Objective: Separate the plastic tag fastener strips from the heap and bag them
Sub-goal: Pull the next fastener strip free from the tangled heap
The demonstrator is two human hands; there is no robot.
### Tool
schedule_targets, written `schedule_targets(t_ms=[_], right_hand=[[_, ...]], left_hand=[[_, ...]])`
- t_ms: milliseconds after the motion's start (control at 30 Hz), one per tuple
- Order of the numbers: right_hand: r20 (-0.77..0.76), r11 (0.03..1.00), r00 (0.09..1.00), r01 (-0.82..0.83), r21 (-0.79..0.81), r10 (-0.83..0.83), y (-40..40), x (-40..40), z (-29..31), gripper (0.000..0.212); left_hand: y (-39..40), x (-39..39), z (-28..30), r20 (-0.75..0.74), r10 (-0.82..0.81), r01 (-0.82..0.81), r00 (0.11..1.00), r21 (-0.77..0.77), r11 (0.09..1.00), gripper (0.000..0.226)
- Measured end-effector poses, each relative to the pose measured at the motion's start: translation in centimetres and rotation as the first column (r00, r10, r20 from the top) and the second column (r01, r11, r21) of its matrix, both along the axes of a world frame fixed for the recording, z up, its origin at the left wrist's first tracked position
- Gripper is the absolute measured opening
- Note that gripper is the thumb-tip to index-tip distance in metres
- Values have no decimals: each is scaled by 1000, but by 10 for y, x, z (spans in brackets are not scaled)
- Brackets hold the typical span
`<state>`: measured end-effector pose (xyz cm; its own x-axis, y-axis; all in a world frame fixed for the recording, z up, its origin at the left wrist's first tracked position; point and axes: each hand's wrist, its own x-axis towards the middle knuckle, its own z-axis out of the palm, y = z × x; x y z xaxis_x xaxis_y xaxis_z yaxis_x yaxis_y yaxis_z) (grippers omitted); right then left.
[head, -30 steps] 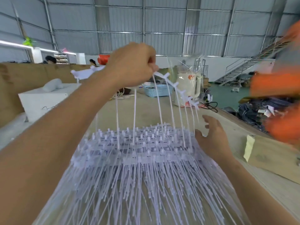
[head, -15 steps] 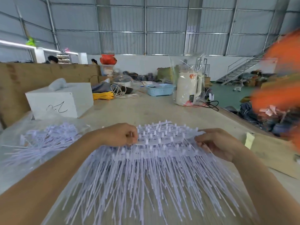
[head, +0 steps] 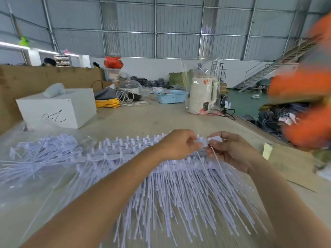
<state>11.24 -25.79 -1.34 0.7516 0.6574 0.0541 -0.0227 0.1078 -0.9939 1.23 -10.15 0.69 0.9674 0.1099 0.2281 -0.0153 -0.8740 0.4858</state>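
Note:
A broad heap of white plastic tag fastener strips (head: 161, 185) lies spread on the table in front of me, its long thin tails fanning toward me. My left hand (head: 179, 145) and my right hand (head: 231, 151) meet at the heap's far right corner, and both pinch the header end of one strip (head: 206, 143) there. At the left lies a clear plastic bag (head: 21, 176) with several separated strips (head: 41, 151) in it.
A white box (head: 57, 108) stands at the back left, with a yellow cable coil (head: 107, 103) beside it. A blue basket (head: 171, 97) and a wrapped white kettle (head: 202, 93) stand at the back. A cardboard piece (head: 290, 163) lies right; blurred orange shapes fill the right edge.
My left hand dropped from holding a strip high in the air to the heap, then slid right across it. Both hands now pinch a strip at the heap's right corner.

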Motion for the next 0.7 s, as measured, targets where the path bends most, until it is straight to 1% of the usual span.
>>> schedule_targets(t_ms=[67, 133, 167, 233, 300, 433, 500, 600, 700], right_hand=[[5, 1000, 1000, -14, -1, 14, -1, 1, -1, 16], [-32, 999, 999, -37, -3, 37, -2, 2, -1, 16], [-54, 999, 997, -48, -12, 47, -2, 1, -1, 16], [-89, 998, 995, -49, -39, 45, 0, 1, -3, 21], [-107, 998, 994, -29, -57, 23, 1, -1, -4, 26], [-78, 995, 997, -26, -93, 18, 1, -3, -3, 24], [-18, 995, 1000, -6, -105, 4, 2, -5, -4, 24], [168, 989, 983, 96, -109, -77, 6, -6, -8, 24], [326, 989, 938, 138, -50, -114, 10, -8, -12, 25]], left_hand=[[-8, 13, -7, 23, 9, -7, 1000, -94, 996, 35], [-9, 22, -13, 32, 29, -22, 999, -202, 979, 26], [-9, 24, -16, 25, 45, -38, 999, -232, 972, 26], [-9, 27, -23, 9, 83, -78, 997, -253, 964, 30], [-9, 28, -26, 23, 109, -98, 994, -290, 952, 28], [-11, 29, -25, 24, 135, -117, 991, -365, 923, 24], [-14, 28, -25, 19, 148, -129, 989, -395, 910, 25], [-17, 27, -21, -20, 163, -154, 986, -459, 875, 20], [-18, 27, -16, -57, 192, -189, 980, -577, 795, 12]])
